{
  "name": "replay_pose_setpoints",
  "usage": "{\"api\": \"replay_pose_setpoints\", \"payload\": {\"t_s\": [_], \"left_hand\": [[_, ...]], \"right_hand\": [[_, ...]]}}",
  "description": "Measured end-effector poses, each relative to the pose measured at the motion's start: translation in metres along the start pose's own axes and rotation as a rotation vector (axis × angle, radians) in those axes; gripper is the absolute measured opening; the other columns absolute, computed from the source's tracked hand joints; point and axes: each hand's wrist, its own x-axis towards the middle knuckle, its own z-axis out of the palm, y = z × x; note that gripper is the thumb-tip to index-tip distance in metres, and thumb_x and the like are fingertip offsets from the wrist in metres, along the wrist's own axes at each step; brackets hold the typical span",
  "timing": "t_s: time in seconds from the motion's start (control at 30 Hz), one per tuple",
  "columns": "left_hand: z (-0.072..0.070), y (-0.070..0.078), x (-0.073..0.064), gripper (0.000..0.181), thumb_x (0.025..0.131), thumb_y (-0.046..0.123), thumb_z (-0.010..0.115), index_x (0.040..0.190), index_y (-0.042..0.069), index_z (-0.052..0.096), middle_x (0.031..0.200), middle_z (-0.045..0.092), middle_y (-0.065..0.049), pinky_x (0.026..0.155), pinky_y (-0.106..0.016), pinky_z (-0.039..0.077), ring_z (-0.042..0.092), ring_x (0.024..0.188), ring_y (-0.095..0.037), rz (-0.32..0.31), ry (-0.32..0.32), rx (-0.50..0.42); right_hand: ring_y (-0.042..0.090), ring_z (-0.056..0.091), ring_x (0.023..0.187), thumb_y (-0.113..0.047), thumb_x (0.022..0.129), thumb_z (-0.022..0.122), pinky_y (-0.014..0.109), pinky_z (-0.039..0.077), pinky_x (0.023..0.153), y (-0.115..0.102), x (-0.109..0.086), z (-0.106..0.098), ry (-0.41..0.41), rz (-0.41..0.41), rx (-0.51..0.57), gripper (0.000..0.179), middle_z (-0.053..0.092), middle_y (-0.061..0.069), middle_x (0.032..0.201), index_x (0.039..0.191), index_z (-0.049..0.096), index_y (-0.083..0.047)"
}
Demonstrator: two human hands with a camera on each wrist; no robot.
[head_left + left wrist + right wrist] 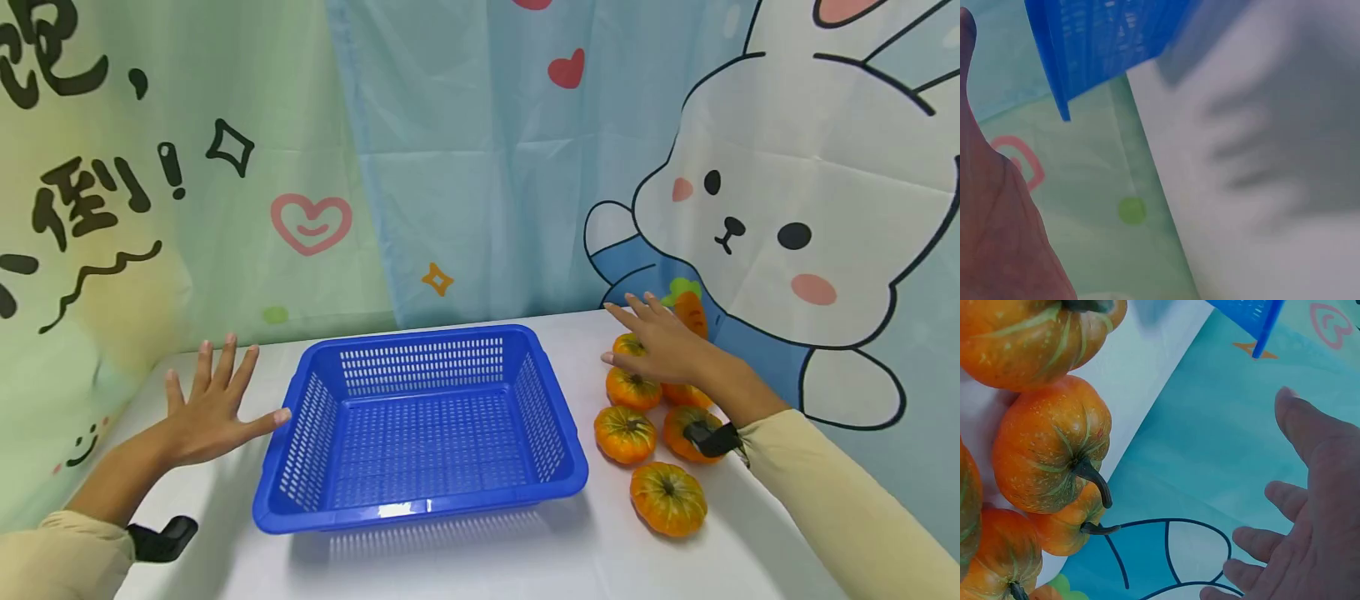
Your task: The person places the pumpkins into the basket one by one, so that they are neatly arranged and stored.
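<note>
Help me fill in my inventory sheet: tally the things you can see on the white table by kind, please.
Blue basket: 1
Orange pumpkins: 6, some partly covered
Total: 7 things in view

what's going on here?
A person has both hands open, gripping nothing. The left hand is spread beside the blue plastic basket; the right hand hovers near the small orange pumpkins. All the pumpkins in view sit on the white table, right of the basket; none is in it.
</note>
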Motion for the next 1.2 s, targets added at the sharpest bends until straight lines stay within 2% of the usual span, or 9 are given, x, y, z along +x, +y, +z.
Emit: {"api": "replay_pose_setpoints", "payload": {"t_s": [0.33, 0.53, 0.7, 0.8, 0.87, 1.03, 1.2], "left_hand": [[0.014, 0.015, -0.021, 0.101, 0.09, 0.053, 0.054, 0.154, 0.002, -0.005, 0.156, -0.023, -0.023, 0.097, -0.067, -0.026, -0.033, 0.137, -0.038, 0.072, 0.041, -0.181], [0.018, 0.014, -0.035, 0.094, 0.096, 0.051, 0.047, 0.152, -0.003, -0.006, 0.156, -0.02, -0.025, 0.098, -0.064, -0.028, -0.031, 0.138, -0.036, 0.113, 0.079, -0.339], [0.027, 0.018, -0.044, 0.093, 0.097, 0.05, 0.048, 0.152, -0.003, -0.006, 0.157, -0.018, -0.023, 0.103, -0.059, -0.026, -0.026, 0.141, -0.036, 0.154, 0.128, -0.441], [0.034, 0.022, -0.049, 0.095, 0.096, 0.052, 0.048, 0.153, -0.003, -0.005, 0.158, -0.017, -0.021, 0.106, -0.055, -0.024, -0.023, 0.142, -0.035, 0.18, 0.148, -0.482], [0.037, 0.025, -0.052, 0.096, 0.096, 0.054, 0.048, 0.153, -0.003, -0.004, 0.159, -0.016, -0.019, 0.107, -0.054, -0.022, -0.021, 0.142, -0.036, 0.194, 0.152, -0.503], [0.043, 0.033, -0.056, 0.096, 0.095, 0.053, 0.051, 0.154, -0.001, -0.002, 0.16, -0.015, -0.016, 0.11, -0.051, -0.019, -0.017, 0.143, -0.038, 0.187, 0.127, -0.532], [0.048, 0.041, -0.06, 0.095, 0.095, 0.055, 0.05, 0.154, -0.001, 0.001, 0.161, -0.013, -0.014, 0.113, -0.047, -0.016, -0.015, 0.144, -0.038, 0.194, 0.116, -0.551]], "right_hand": [[0.049, 0.023, 0.138, -0.043, 0.094, 0.061, 0.07, 0.024, 0.103, -0.005, -0.026, -0.003, 0.054, -0.056, 0.146, 0.073, 0.031, 0.027, 0.151, 0.152, 0.033, -0.008], [0.045, 0.036, 0.133, -0.042, 0.095, 0.06, 0.064, 0.033, 0.101, -0.006, -0.042, 0.008, 0.137, -0.043, 0.237, 0.064, 0.045, 0.022, 0.143, 0.145, 0.044, -0.004], [0.047, 0.049, 0.121, -0.037, 0.096, 0.061, 0.062, 0.045, 0.09, -0.007, -0.057, 0.016, 0.198, -0.013, 0.297, 0.054, 0.051, 0.023, 0.138, 0.139, 0.052, -0.005], [0.048, 0.053, 0.116, -0.034, 0.096, 0.062, 0.06, 0.048, 0.087, -0.009, -0.066, 0.019, 0.206, -0.009, 0.314, 0.05, 0.053, 0.024, 0.135, 0.136, 0.056, -0.005], [0.047, 0.052, 0.118, -0.032, 0.095, 0.063, 0.061, 0.046, 0.089, -0.01, -0.071, 0.02, 0.211, -0.021, 0.324, 0.048, 0.056, 0.024, 0.132, 0.134, 0.057, -0.004], [0.045, 0.052, 0.117, -0.029, 0.094, 0.066, 0.06, 0.047, 0.089, -0.012, -0.085, 0.025, 0.23, -0.034, 0.344, 0.044, 0.06, 0.021, 0.126, 0.129, 0.061, -0.003], [0.038, 0.06, 0.107, -0.029, 0.093, 0.067, 0.048, 0.055, 0.081, -0.013, -0.098, 0.033, 0.233, 0.002, 0.399, 0.042, 0.063, 0.017, 0.121, 0.126, 0.063, -0.003]]}}
